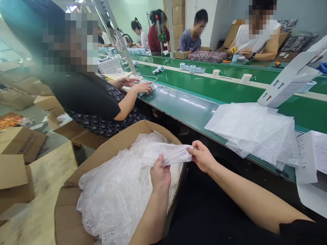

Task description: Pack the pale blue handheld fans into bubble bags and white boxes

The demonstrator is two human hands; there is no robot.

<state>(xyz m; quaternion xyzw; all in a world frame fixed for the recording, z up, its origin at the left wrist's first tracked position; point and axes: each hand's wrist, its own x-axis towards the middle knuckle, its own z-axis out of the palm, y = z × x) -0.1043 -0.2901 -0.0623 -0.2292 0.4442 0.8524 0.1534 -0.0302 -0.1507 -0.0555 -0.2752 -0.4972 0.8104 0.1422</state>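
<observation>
A large cardboard box (65,200) in front of me holds a heap of clear bubble wrap bags (114,190). Over its right edge, a bunched bubble wrap bag (176,153) stretches between my hands. My left hand (160,173) grips it from below, thumb on top. The fingers of my right hand (201,156) are pinched on its right end. Whether this piece is separate from the heap I cannot tell. To the right, a fanned stack of flat bubble wrap bags (252,127) lies on the table's edge.
A green conveyor belt (219,80) runs past the table (178,100), carrying light blue devices (192,69) and white cups (246,78). Printed white cartons (288,76) stand at the right. A co-worker (84,95) sits at left, hands on the table. Cardboard boxes (22,143) cover the floor at left.
</observation>
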